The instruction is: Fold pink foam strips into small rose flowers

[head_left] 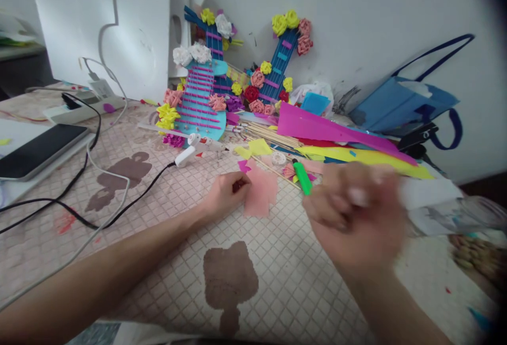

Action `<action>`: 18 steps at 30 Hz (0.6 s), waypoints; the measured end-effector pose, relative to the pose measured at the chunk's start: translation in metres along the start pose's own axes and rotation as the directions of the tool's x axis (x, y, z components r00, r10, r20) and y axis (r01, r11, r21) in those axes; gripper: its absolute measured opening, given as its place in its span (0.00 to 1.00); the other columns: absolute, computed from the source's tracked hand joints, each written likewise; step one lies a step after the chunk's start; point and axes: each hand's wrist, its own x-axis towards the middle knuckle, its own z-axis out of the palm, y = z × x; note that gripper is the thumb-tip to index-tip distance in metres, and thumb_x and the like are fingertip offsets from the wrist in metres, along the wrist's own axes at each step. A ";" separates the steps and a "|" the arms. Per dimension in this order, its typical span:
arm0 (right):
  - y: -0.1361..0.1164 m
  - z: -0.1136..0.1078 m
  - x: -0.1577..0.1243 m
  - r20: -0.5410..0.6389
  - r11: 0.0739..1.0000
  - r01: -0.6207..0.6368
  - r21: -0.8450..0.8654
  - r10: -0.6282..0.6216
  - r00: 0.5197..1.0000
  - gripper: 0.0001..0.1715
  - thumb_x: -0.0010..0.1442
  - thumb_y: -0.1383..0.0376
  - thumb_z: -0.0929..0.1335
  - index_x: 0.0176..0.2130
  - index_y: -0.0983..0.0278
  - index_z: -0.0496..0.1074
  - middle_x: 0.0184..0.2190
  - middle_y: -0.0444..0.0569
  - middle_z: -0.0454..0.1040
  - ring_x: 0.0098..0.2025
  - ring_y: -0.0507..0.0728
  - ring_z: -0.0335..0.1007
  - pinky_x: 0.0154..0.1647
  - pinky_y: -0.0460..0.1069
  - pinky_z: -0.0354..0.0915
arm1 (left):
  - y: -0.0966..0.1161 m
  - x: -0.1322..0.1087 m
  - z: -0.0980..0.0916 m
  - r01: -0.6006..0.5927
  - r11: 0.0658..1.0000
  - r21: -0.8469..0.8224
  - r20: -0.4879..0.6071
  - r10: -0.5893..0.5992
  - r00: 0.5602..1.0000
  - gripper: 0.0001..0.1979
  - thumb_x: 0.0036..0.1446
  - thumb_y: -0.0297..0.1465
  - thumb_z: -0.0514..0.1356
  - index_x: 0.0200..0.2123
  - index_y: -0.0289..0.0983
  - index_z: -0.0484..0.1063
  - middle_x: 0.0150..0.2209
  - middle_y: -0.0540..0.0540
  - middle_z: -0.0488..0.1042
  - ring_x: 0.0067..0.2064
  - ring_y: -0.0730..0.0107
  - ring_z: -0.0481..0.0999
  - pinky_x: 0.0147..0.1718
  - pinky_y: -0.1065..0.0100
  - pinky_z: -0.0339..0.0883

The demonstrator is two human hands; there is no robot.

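Note:
My left hand [227, 194] rests on the tiled-pattern table cover with its fingers curled in. Its fingertips meet the left edge of a sheet of pink paper [261, 192] lying flat. Whatever is in those fingers, if anything, is hidden. Blurred by motion, my right hand [354, 213] is raised above the table to the right of the paper, its fingers bent and drawn together; I cannot make out anything in them. Behind it lies a bright green object with a black end [303, 178]. A white glue gun [196, 148] lies beyond my left hand.
Flower-decorated blue craft pieces [202, 91] lean at the back wall. Thin wooden sticks [269, 136], magenta paper [328, 128] and yellow paper [380, 161] lie behind. A phone [41, 149], power strip [85, 104] and cables are left; a blue bag [404, 102] stands back right.

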 end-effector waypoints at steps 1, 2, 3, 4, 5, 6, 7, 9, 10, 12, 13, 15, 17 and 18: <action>0.008 0.007 0.007 -0.022 0.998 -0.043 0.051 0.045 0.999 0.17 0.69 0.60 0.56 0.32 0.61 0.65 0.24 0.43 0.66 0.18 0.47 0.58 0.19 0.44 0.59 | 0.000 -0.001 -0.003 -0.012 1.000 -0.001 0.012 0.012 1.000 0.07 0.54 0.25 0.55 0.32 0.34 0.73 0.26 0.50 0.74 0.26 0.76 0.68 0.26 0.74 0.61; 0.017 0.014 0.011 -0.014 0.994 -0.080 0.078 0.081 0.997 0.17 0.68 0.61 0.57 0.29 0.61 0.63 0.21 0.41 0.63 0.17 0.47 0.54 0.17 0.44 0.56 | 0.000 -0.002 -0.007 -0.031 1.000 -0.002 0.037 0.031 0.999 0.07 0.54 0.25 0.55 0.32 0.34 0.73 0.27 0.50 0.74 0.26 0.76 0.68 0.27 0.74 0.61; 0.026 0.020 0.014 0.038 0.994 -0.094 0.061 0.092 0.995 0.15 0.67 0.61 0.59 0.28 0.61 0.62 0.21 0.40 0.62 0.17 0.48 0.54 0.18 0.45 0.56 | 0.000 -0.003 -0.011 -0.058 0.998 0.000 0.075 0.058 0.995 0.06 0.54 0.25 0.55 0.32 0.34 0.73 0.28 0.49 0.73 0.27 0.76 0.69 0.28 0.74 0.62; 0.034 0.024 0.014 0.123 0.996 -0.085 -0.018 0.086 0.989 0.11 0.64 0.63 0.63 0.29 0.61 0.63 0.22 0.41 0.64 0.21 0.49 0.59 0.22 0.45 0.58 | 0.001 -0.004 -0.015 -0.098 0.995 -0.001 0.125 0.098 0.987 0.06 0.54 0.25 0.56 0.33 0.34 0.73 0.29 0.49 0.73 0.28 0.75 0.69 0.29 0.74 0.63; 0.041 0.027 0.012 0.274 0.994 -0.020 -0.107 0.049 0.960 0.07 0.61 0.65 0.65 0.30 0.61 0.65 0.25 0.42 0.67 0.24 0.50 0.62 0.25 0.46 0.60 | 0.001 -0.005 -0.018 -0.148 0.989 -0.003 0.172 0.147 0.974 0.05 0.53 0.25 0.57 0.34 0.34 0.73 0.30 0.48 0.73 0.30 0.74 0.70 0.30 0.73 0.64; 0.046 0.028 0.008 0.414 0.983 0.055 -0.175 0.023 0.910 0.02 0.59 0.66 0.66 0.33 0.61 0.66 0.30 0.44 0.69 0.29 0.52 0.65 0.29 0.47 0.62 | 0.002 -0.006 -0.022 -0.206 0.978 -0.006 0.215 0.203 0.955 0.05 0.53 0.25 0.58 0.34 0.34 0.72 0.31 0.48 0.73 0.33 0.72 0.71 0.33 0.72 0.64; 0.048 0.027 0.005 0.518 0.968 0.117 -0.224 0.016 0.855 0.04 0.58 0.67 0.67 0.37 0.61 0.67 0.34 0.46 0.70 0.33 0.53 0.67 0.32 0.48 0.63 | 0.004 -0.007 -0.024 -0.264 0.965 -0.009 0.260 0.257 0.931 0.05 0.53 0.26 0.60 0.35 0.35 0.72 0.33 0.47 0.73 0.36 0.70 0.72 0.36 0.71 0.65; 0.049 0.025 -0.002 0.636 0.941 0.199 -0.273 0.021 0.771 0.11 0.56 0.70 0.67 0.41 0.61 0.66 0.41 0.48 0.69 0.39 0.55 0.68 0.35 0.48 0.65 | 0.008 -0.010 -0.026 -0.334 0.943 0.009 0.340 0.311 0.888 0.06 0.52 0.27 0.61 0.36 0.35 0.72 0.37 0.45 0.72 0.41 0.66 0.71 0.40 0.68 0.65; 0.049 0.024 -0.003 0.656 0.933 0.218 -0.287 0.026 0.754 0.13 0.56 0.72 0.66 0.42 0.60 0.66 0.42 0.48 0.68 0.39 0.55 0.68 0.36 0.48 0.65 | 0.010 -0.012 -0.025 -0.357 0.933 0.032 0.370 0.321 0.872 0.07 0.52 0.27 0.62 0.36 0.36 0.71 0.38 0.45 0.72 0.42 0.66 0.71 0.41 0.67 0.65; 0.048 0.024 -0.005 0.659 0.920 0.245 -0.305 0.019 0.752 0.14 0.55 0.75 0.63 0.41 0.61 0.65 0.41 0.48 0.68 0.38 0.54 0.67 0.35 0.48 0.64 | 0.013 -0.016 -0.022 -0.387 0.918 0.091 0.396 0.323 0.860 0.08 0.51 0.27 0.63 0.36 0.36 0.70 0.39 0.45 0.71 0.42 0.64 0.71 0.42 0.66 0.64; 0.049 0.025 -0.005 0.649 0.914 0.255 -0.315 0.011 0.761 0.13 0.55 0.75 0.62 0.39 0.61 0.65 0.39 0.48 0.68 0.37 0.54 0.67 0.34 0.48 0.64 | 0.014 -0.017 -0.020 -0.395 0.911 0.116 0.402 0.320 0.858 0.09 0.50 0.27 0.63 0.36 0.36 0.70 0.40 0.44 0.71 0.42 0.64 0.71 0.42 0.65 0.64; 0.052 0.028 -0.004 0.626 0.906 0.268 -0.328 -0.005 0.780 0.09 0.57 0.74 0.62 0.37 0.62 0.65 0.36 0.47 0.68 0.35 0.54 0.66 0.34 0.48 0.63 | 0.014 -0.019 -0.016 -0.389 0.910 0.146 0.397 0.306 0.865 0.11 0.49 0.29 0.64 0.38 0.36 0.69 0.40 0.44 0.71 0.42 0.63 0.70 0.42 0.64 0.64; 0.057 0.032 -0.004 0.599 0.914 0.250 -0.318 -0.011 0.801 0.07 0.60 0.73 0.61 0.35 0.62 0.65 0.35 0.48 0.68 0.36 0.54 0.66 0.36 0.48 0.63 | 0.012 -0.019 -0.013 -0.369 0.918 0.148 0.368 0.295 0.882 0.12 0.50 0.28 0.64 0.39 0.36 0.69 0.40 0.44 0.71 0.43 0.62 0.70 0.42 0.64 0.64; 0.058 0.033 -0.004 0.582 0.926 0.228 -0.300 -0.012 0.813 0.07 0.60 0.73 0.61 0.35 0.62 0.65 0.36 0.48 0.68 0.37 0.54 0.66 0.37 0.48 0.63 | 0.011 -0.019 -0.012 -0.358 0.922 0.143 0.348 0.292 0.891 0.10 0.51 0.27 0.62 0.38 0.35 0.69 0.39 0.44 0.71 0.43 0.62 0.70 0.41 0.64 0.64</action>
